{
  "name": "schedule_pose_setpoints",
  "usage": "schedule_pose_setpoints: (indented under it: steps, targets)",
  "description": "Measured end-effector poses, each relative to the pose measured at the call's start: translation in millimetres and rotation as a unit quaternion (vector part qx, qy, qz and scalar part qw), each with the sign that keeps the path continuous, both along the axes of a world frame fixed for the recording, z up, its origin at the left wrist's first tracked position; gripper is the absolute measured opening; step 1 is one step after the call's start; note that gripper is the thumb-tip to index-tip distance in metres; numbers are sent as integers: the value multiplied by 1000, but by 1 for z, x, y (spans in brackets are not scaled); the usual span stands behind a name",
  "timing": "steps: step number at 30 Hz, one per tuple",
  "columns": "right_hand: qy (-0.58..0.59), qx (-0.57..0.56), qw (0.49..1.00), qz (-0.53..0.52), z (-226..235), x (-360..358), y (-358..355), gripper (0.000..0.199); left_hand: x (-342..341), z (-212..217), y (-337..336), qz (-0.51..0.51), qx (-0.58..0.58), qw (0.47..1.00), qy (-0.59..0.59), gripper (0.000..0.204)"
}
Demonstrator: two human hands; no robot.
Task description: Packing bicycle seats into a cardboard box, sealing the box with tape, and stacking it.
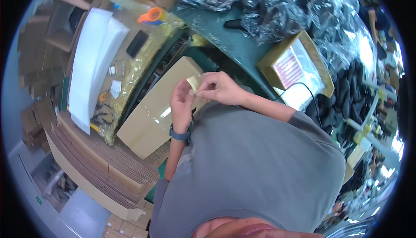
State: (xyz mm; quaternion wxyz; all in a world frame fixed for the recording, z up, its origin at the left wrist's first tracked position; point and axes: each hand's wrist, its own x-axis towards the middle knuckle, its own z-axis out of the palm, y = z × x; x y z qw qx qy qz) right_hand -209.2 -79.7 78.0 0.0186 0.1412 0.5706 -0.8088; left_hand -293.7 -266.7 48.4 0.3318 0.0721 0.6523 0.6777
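Observation:
A small pale yellow strip (193,82), which looks like paper or tape, is held up between my two hands. My left hand (181,97) pinches it from the left side, fingers bent and wristband below. From the right, my right hand (222,89) meets it with thumb and forefinger closed at its lower end. The fingertips of both hands nearly touch, and they hide part of the strip. Beneath the hands lies a closed brown cardboard box (151,116) with a shiny strip of tape on its top.
On the left bench are white foam sheets (93,60), a dark phone-like slab (137,44) and an orange tape dispenser (151,16). Flattened cartons (95,160) are stacked at lower left. To the right stand an open carton (271,67) and plastic-wrapped dark goods (281,8).

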Motion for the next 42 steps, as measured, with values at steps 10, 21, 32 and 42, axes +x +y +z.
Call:
schedule_pose_setpoints:
  steps: [10,21,32,42]
  targets:
    - [81,-26,996,-41,3,-8,14,9,7,40,30,59,92,993,-32,25]
    - [-71,-323,922,201,-21,-26,32,18,5,26,-1,-16,136,965,-222,16]
    - [-113,543,832,-5,-363,-173,33,48,95,-45,-118,384,-308,869,-59,22]
    - [-180,737,581,295,-440,-208,44,35,64,-62,-58,374,-277,884,47,17]
